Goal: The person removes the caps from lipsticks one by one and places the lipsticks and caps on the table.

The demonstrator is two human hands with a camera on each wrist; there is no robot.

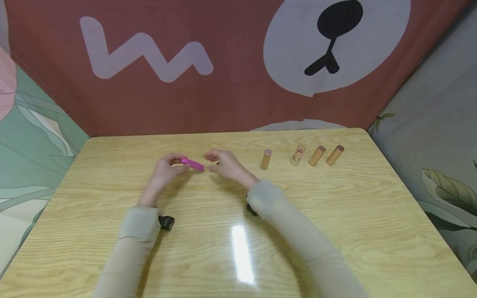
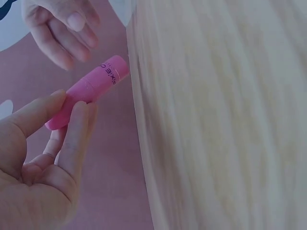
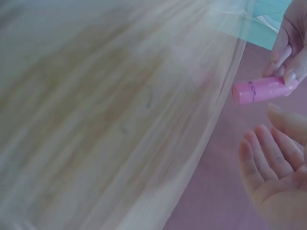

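A pink lipstick tube (image 1: 193,164) with dark lettering near one end is pinched between the thumb and fingers of my left hand (image 1: 166,171). In the left wrist view the tube (image 2: 89,91) is tilted, its lettered end pointing away from the palm. My right hand (image 1: 228,164) hovers just right of the tube, apart from it. The right wrist view shows that hand (image 3: 276,167) with its fingers extended and nothing in them, beside the tube (image 3: 261,90).
To the right on the wooden table (image 1: 208,248) stand a gold tube (image 1: 266,159), a clear-and-gold tube (image 1: 298,155) and two more gold tubes, one being the rightmost tube (image 1: 335,155). A reddish-brown cloth (image 1: 231,99) hangs behind the table's back edge.
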